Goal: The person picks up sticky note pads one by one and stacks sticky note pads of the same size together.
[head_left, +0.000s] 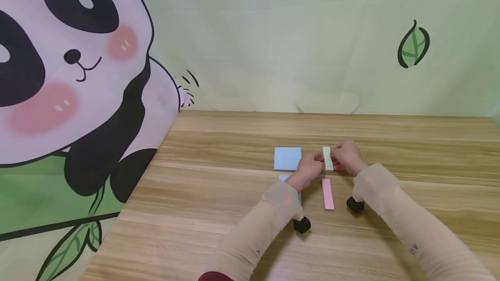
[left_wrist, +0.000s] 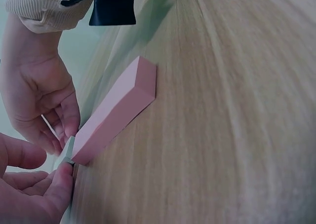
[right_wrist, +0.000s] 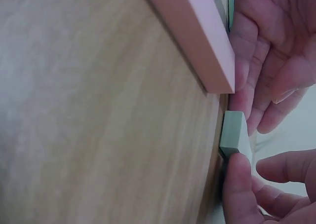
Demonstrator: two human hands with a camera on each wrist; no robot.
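We see a narrow pale green sticky-note pad (head_left: 327, 158) held between both hands above the wooden table (head_left: 218, 211), lengthwise pointing away from the person. In the right wrist view the same green pad (right_wrist: 233, 135) shows its end face, pinched by a thumb from below with fingers behind it. The left hand (head_left: 309, 169) pinches the pad from its left side, fingers curled onto it; the right hand (head_left: 347, 156) grips it from the right, fingers curled round the edge. In the left wrist view only a sliver of the green pad (left_wrist: 65, 154) shows, between the left thumb and the right-hand fingers (left_wrist: 59, 118).

Just below the green pad a narrow pink sticky-note pad (head_left: 327, 194) lies flat on the table, in line with it and close, not touching either hand as far as we can tell. The wrist views show the pink pad (left_wrist: 116, 110) as a thick block lying flat on the wood, its near end just beside the fingers.

Left of the hands a square blue sticky-note pad (head_left: 287, 158) lies flat on the table. A second blue piece (head_left: 284, 178) sits below it, mostly hidden by the left wrist. Both arms wear beige sleeves (head_left: 394, 211), each with a black wrist camera (head_left: 302, 224) under it. Behind the table hangs a pale green backdrop with a cartoon panda (head_left: 70, 77) and a leaf (head_left: 413, 44).
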